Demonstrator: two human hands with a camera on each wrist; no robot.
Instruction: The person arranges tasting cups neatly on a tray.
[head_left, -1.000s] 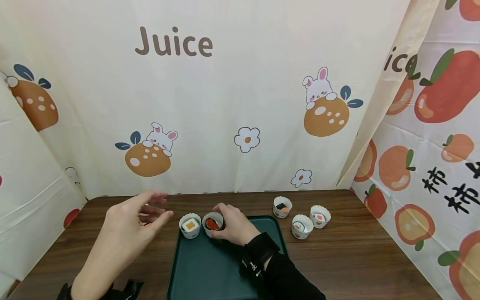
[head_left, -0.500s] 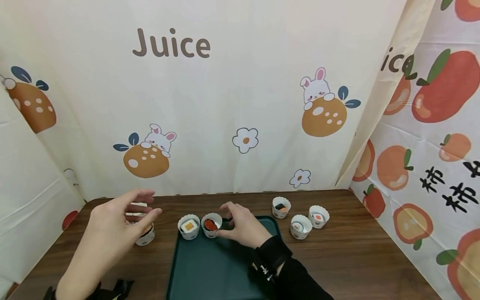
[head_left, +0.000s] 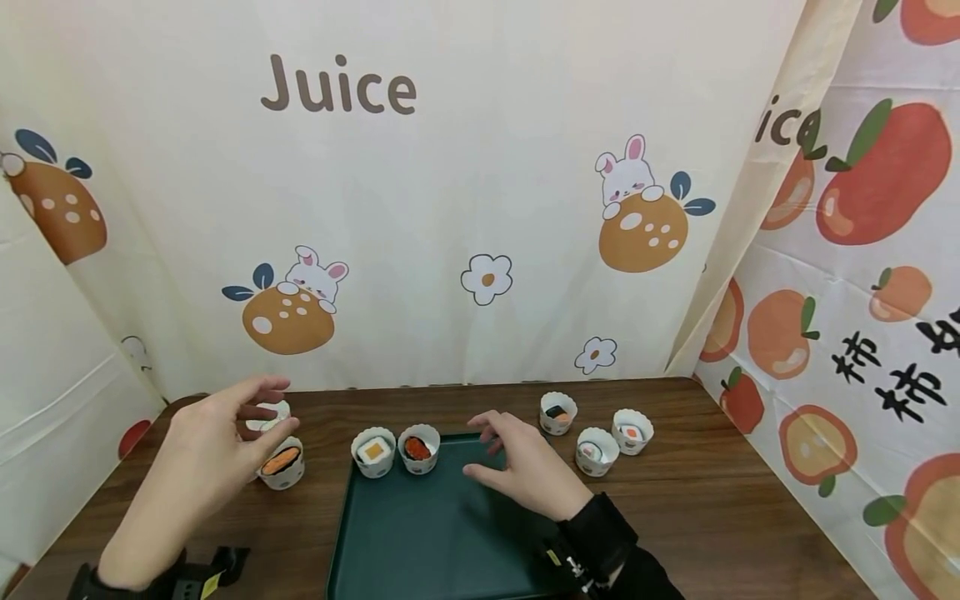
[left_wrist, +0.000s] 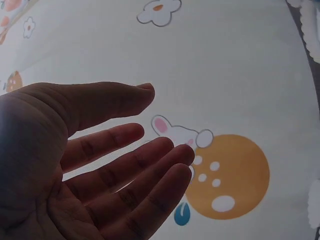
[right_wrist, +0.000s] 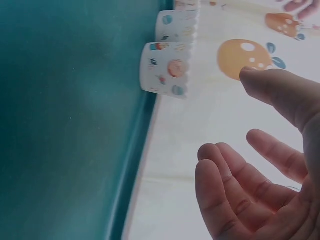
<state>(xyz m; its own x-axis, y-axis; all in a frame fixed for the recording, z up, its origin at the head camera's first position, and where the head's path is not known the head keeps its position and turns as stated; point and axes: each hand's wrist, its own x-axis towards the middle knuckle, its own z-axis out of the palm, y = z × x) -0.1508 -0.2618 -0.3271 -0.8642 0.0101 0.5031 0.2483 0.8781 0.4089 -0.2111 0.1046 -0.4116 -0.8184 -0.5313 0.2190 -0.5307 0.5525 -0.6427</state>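
Observation:
My left hand hovers over the left of the table with relaxed fingers and nothing in it. Just beyond its fingers stands a scalloped paper cup holding a toy-like piece of sushi with an orange top; a second cup is partly hidden behind the fingers. Above the dark green tray, my right hand is also empty, its thumb and fingers spread apart. Two cups sit side by side at the tray's far left corner: one with a yellow-centred white piece, the other with a red-topped piece.
Right of the tray, three more paper cups stand in a group: a back one, a front one and a right one, each with sushi inside. Printed curtains hang along the back and sides of the wooden table.
My right hand has let go of the cup with the red-topped piece and drawn away to the right. My left hand has shifted left, uncovering the cup with the orange-topped piece.

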